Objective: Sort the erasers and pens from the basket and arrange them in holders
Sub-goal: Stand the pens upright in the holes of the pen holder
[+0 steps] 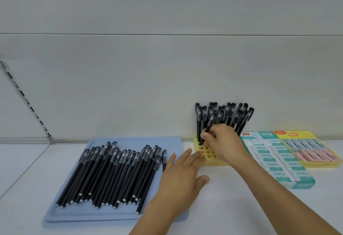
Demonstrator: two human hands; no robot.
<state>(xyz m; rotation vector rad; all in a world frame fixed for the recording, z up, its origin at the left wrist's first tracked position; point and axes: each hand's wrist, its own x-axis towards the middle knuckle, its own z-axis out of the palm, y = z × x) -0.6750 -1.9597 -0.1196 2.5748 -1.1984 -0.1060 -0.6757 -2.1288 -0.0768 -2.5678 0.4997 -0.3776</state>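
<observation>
A pale blue tray lies on the left of the white surface with several black pens heaped on it. Against the wall stands a yellow holder with a grid of holes; several black pens stand upright in its back rows. My right hand pinches one black pen, tilted, its lower end at a front hole of the holder. My left hand lies flat with straight fingers, fingertips touching the holder's left front corner.
Right of the holder lie a teal-and-white pack of erasers and a yellow pack of pink erasers. A wall runs close behind everything. A slotted metal rail slants along the left.
</observation>
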